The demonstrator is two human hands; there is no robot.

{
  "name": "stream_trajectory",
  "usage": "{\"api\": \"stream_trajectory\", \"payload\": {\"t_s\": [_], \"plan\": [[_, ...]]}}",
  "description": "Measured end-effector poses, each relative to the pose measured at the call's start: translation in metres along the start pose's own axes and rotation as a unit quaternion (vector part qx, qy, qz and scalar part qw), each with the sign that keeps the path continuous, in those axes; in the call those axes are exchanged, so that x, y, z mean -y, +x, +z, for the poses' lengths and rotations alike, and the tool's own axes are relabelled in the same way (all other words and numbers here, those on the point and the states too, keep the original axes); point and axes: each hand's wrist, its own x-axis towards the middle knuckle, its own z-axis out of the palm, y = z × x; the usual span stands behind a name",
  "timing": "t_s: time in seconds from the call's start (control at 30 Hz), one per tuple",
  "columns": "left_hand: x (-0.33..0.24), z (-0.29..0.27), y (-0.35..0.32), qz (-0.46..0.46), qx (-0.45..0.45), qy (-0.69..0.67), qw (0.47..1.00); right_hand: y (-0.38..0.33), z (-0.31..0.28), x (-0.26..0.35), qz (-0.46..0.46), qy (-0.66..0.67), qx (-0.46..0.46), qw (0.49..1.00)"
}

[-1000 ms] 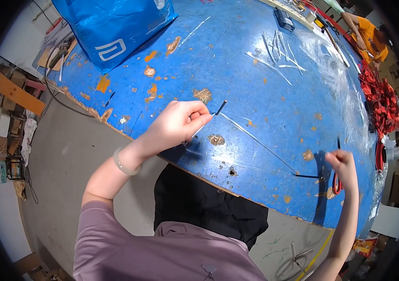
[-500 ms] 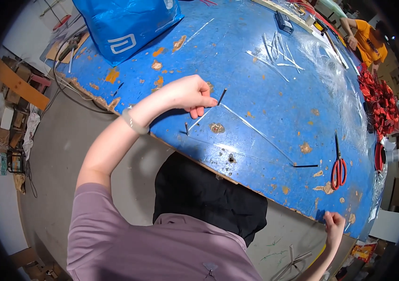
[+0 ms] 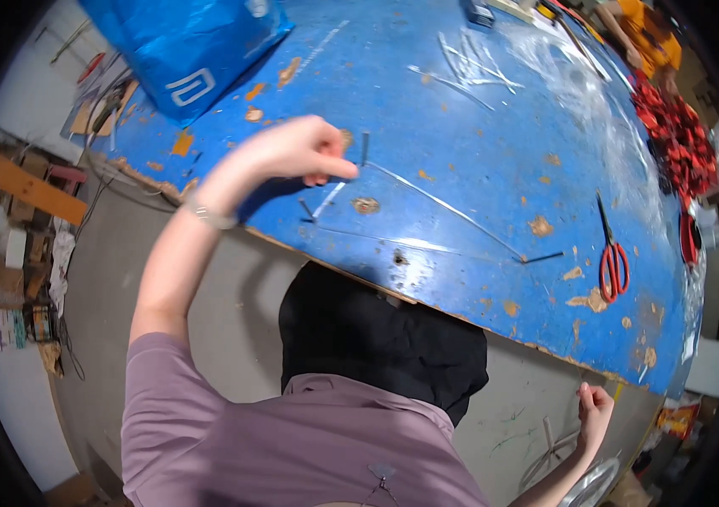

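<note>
My left hand (image 3: 313, 155), slightly blurred, is over the table with thumb and fingers pinched together. Its thumb tip is just left of an upright dark peg (image 3: 365, 148), beside a thin shiny strip (image 3: 448, 204). This strip runs from a short peg (image 3: 307, 210) near the table edge, past the upright peg, to a dark peg (image 3: 543, 257) at the right; a fainter line joins the outer two. Whether my left fingers grip the strip is unclear. Beyond the near edge, my right hand (image 3: 596, 412) is above the floor, fingers curled closed, their contents hidden.
Red-handled scissors (image 3: 613, 270) lie on the worn blue table (image 3: 469, 156) at the right. Several loose shiny strips (image 3: 469, 68) lie farther back. A blue bag (image 3: 186, 55) stands at the far left. Red ribbon material (image 3: 672, 131) lies near another person in orange (image 3: 651, 38).
The view has shifted, so the table sits higher in the picture. My left hand has moved slightly left of the upright peg. My right hand has drawn back from the table's edge.
</note>
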Motion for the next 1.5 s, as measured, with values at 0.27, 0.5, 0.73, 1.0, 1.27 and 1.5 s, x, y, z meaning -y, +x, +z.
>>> {"api": "stream_trajectory", "payload": {"t_s": [0.27, 0.5, 0.73, 1.0, 1.27, 1.5], "plan": [[-0.112, 0.08, -0.068, 0.273, -0.136, -0.074, 0.949, -0.038, 0.023, 0.014, 0.018, 0.046, -0.003, 0.999], [-0.196, 0.295, -0.034, 0.51, -0.06, -0.005, 0.858, -0.07, 0.053, 0.05, 0.003, 0.163, 0.068, 0.984], [-0.166, 0.302, -0.02, 0.347, 0.41, -0.159, 0.829, -0.089, -0.023, 0.002, 0.019, -0.027, 0.147, 0.989], [-0.103, 0.23, -0.002, 0.296, 0.461, -0.391, 0.74, -0.107, -0.097, -0.139, 0.186, 0.061, 0.059, 0.979], [-0.04, 0.176, -0.023, 0.361, 0.325, -0.586, 0.649, -0.073, -0.011, 0.028, -0.277, 0.125, 0.142, 0.942], [0.019, 0.137, -0.031, 0.567, 0.165, -0.63, 0.505, -0.027, 0.044, 0.15, -0.39, -0.007, 0.03, 0.92]]}}
